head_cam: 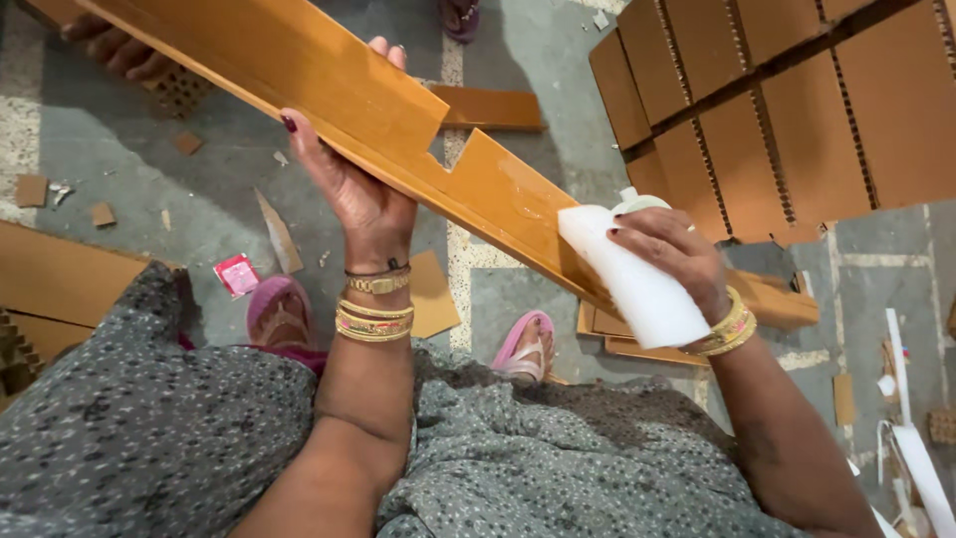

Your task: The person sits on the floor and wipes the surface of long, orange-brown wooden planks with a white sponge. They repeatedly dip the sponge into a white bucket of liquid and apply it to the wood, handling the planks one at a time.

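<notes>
Notched wooden board [398,120] above littered stone floor [149,179]

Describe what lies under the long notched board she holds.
Under the notched board: grey floor, a small orange piece, flat pieces. The white bottle hides the nearer edge.

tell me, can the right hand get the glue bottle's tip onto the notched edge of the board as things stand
Probably yes. The right hand holds the white bottle right against the notched board, which the left hand steadies; nothing lies between them.
</notes>
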